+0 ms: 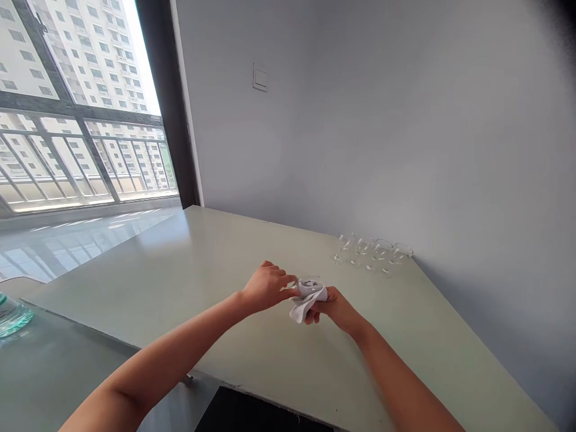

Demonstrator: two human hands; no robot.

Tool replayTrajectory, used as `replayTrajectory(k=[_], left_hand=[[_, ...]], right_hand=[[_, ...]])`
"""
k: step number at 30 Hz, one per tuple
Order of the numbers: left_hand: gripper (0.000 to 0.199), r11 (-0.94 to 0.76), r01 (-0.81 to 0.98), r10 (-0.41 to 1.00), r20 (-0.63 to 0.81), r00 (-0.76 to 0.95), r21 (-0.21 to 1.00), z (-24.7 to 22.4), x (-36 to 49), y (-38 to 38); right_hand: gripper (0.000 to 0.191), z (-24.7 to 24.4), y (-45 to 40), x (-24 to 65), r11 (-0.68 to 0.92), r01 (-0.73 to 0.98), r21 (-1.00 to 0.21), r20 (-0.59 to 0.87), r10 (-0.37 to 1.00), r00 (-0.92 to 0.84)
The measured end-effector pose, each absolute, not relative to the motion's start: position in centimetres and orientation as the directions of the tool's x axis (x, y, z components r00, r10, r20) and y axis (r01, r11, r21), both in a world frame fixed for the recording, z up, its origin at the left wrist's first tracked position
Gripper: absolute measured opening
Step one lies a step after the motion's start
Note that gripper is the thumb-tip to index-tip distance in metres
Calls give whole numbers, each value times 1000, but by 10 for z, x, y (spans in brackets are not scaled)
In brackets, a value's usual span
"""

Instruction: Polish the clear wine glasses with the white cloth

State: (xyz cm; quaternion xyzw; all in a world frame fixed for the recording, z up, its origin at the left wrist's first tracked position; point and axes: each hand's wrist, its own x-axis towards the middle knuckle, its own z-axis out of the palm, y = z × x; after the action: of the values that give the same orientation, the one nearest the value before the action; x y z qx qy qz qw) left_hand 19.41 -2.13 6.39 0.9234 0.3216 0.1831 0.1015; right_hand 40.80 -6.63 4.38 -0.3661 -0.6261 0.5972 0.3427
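My right hand (330, 307) is wrapped round a white cloth (311, 292), one corner of which hangs down on the left. A clear glass (315, 278) shows only as a thin rim above the cloth, which is bunched inside it; the rest is hidden by cloth and fingers. From the left, my left hand (270, 287) reaches in with thumb and index finger closed on the glass's near-left side. Both hands are above the pale table (216, 252).
Several clear stemmed glasses (369, 255) stand in a row at the table's back right, by the grey wall (427, 120). A glass-topped surface (54, 372) bearing a greenish clear vessel (13, 315) adjoins on the left. Something black (252, 414) lies below the near edge.
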Motion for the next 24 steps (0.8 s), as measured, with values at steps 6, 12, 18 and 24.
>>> replayTrajectory(k=[6,12,18,24], left_hand=[[33,-816,578,511,472,719,3,60,192,-34],[48,-416,328,694,63,717,848,53,176,-31],[54,-314,291,591,-54,805,904,54,171,-41],[33,-792,600,569,494,657,114,66,172,-61]], right_hand=[[35,32,-74,394,-148,-247,-957,-63,945,-322],[24,73,-96,395,90,111,-990,16,841,-540],[21,88,-100,395,87,147,-985,-19,798,-602],[28,56,-103,382,-69,-179,-982,-2,936,-351]])
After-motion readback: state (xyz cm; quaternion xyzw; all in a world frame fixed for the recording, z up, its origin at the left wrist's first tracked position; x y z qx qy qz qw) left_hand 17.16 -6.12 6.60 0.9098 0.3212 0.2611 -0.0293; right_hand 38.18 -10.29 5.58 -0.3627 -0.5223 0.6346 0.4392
